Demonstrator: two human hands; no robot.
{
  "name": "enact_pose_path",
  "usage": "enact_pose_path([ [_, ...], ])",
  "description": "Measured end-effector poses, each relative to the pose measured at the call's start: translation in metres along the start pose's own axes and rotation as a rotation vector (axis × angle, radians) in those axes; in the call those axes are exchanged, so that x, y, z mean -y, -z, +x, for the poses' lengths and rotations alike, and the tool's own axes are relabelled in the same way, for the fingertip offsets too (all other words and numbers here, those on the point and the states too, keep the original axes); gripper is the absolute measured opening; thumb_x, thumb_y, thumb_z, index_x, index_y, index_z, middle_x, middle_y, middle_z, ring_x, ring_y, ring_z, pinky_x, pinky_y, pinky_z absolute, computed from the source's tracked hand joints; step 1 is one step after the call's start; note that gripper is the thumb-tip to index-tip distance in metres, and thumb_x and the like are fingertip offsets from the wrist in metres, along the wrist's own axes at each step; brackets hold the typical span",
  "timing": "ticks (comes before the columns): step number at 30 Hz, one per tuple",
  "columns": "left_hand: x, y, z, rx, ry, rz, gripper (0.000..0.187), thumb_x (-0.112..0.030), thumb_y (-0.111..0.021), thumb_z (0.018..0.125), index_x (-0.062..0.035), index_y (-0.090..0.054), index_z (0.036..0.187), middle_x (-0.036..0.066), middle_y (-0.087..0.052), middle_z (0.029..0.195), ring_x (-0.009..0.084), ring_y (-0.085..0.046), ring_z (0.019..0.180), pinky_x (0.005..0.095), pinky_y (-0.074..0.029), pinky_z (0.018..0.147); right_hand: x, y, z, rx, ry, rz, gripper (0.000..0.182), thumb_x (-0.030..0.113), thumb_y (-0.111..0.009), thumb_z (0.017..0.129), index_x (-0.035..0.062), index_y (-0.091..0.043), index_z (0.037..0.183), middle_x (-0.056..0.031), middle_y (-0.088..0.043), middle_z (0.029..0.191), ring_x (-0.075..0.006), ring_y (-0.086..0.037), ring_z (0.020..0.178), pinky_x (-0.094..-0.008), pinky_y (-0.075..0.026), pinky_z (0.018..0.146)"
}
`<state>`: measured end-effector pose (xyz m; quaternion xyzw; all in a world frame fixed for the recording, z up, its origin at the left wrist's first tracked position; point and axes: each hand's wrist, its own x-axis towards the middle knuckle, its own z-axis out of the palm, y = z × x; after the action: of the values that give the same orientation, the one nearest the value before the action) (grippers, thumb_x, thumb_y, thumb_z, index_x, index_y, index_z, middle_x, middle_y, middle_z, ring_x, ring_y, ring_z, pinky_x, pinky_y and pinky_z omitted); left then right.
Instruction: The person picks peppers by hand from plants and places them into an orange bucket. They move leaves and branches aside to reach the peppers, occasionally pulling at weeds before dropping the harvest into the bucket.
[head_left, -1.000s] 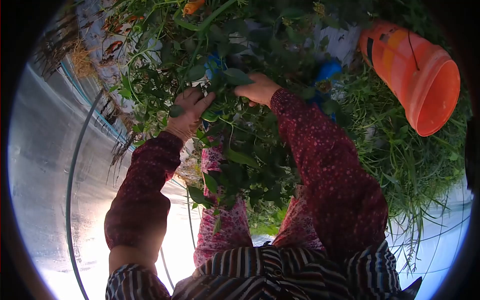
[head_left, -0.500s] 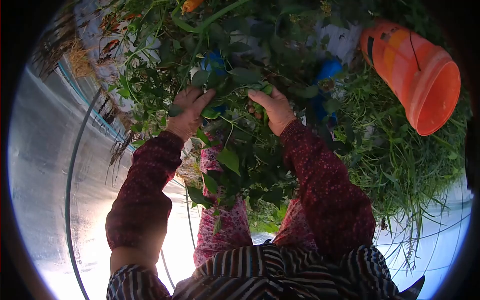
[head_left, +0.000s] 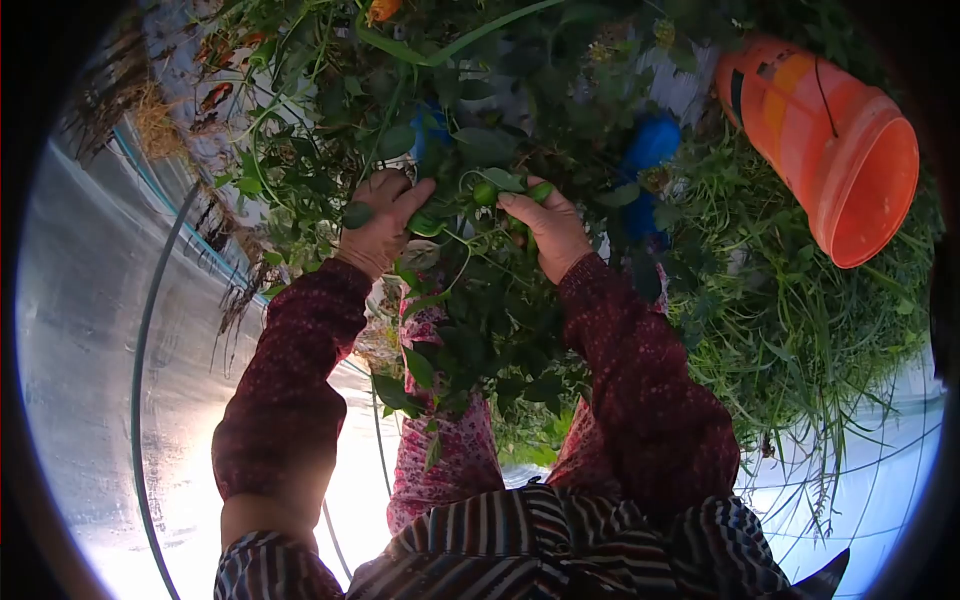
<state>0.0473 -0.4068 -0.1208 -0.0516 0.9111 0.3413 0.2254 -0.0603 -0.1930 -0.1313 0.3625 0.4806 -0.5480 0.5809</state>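
My left hand (head_left: 381, 222) grips a leafy stem of the green pepper plant (head_left: 470, 330), fingers curled round stem and leaves. My right hand (head_left: 548, 228) is closed on small green peppers (head_left: 487, 193) among the foliage, a few centimetres right of the left hand. Both arms wear dark red patterned sleeves. Leaves hide part of both hands' fingers.
An orange bucket (head_left: 830, 150) lies tilted at the upper right among tall grass (head_left: 800, 330). Blue shapes (head_left: 650, 145) show through the leaves. An orange fruit (head_left: 382, 10) hangs at the top. Plastic greenhouse sheeting with a thin hoop (head_left: 140, 340) runs along the left.
My right hand drew back from deep in the leaves toward me and now holds small green peppers. My left hand stayed on its stem.
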Motion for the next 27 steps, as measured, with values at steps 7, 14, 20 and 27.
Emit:
enact_pose_path([
  [7, 0.001, 0.002, 0.001, -0.009, -0.035, 0.018, 0.044, -0.001, -0.061, 0.062, -0.0047, -0.060, 0.105, 0.011, -0.055, 0.088, 0.0315, -0.053, 0.090, 0.0419, -0.044, 0.078, 0.006, -0.008, 0.014, 0.168, 0.076, -0.104, 0.021, 0.013, -0.071, 0.077, 0.0120, -0.058, 0.094, 0.0040, -0.061, 0.082, -0.0049, -0.057, 0.068, -0.0207, -0.039, 0.050],
  [14, -0.001, 0.001, 0.003, 0.026, -0.019, 0.035, 0.038, -0.009, -0.062, 0.067, -0.0061, -0.061, 0.105, 0.009, -0.056, 0.088, 0.0288, -0.054, 0.087, 0.0420, -0.045, 0.076, 0.015, -0.012, 0.006, 0.267, -0.110, -0.240, 0.026, 0.013, -0.069, 0.079, 0.0105, -0.059, 0.102, 0.0028, -0.061, 0.083, -0.0060, -0.056, 0.068, -0.0213, -0.039, 0.051],
  [20, -0.004, 0.000, 0.006, -0.007, -0.005, -0.034, 0.043, -0.006, -0.065, 0.064, -0.0054, -0.060, 0.107, 0.011, -0.055, 0.089, 0.0315, -0.053, 0.090, 0.0426, -0.043, 0.079, 0.018, -0.008, -0.013, 0.222, -0.055, 0.352, 0.022, 0.015, -0.062, 0.083, 0.0101, -0.059, 0.104, -0.0038, -0.063, 0.091, -0.0102, -0.055, 0.070, -0.0239, -0.041, 0.051],
  [27, 0.001, -0.002, 0.005, 0.029, -0.004, -0.009, 0.050, 0.003, -0.060, 0.059, -0.0052, -0.059, 0.108, 0.012, -0.055, 0.090, 0.0321, -0.053, 0.092, 0.0411, -0.044, 0.081, 0.018, 0.028, -0.034, 0.226, -0.048, 0.363, 0.025, 0.019, -0.061, 0.085, 0.0128, -0.056, 0.109, -0.0058, -0.061, 0.098, -0.0141, -0.059, 0.078, -0.0277, -0.046, 0.056],
])
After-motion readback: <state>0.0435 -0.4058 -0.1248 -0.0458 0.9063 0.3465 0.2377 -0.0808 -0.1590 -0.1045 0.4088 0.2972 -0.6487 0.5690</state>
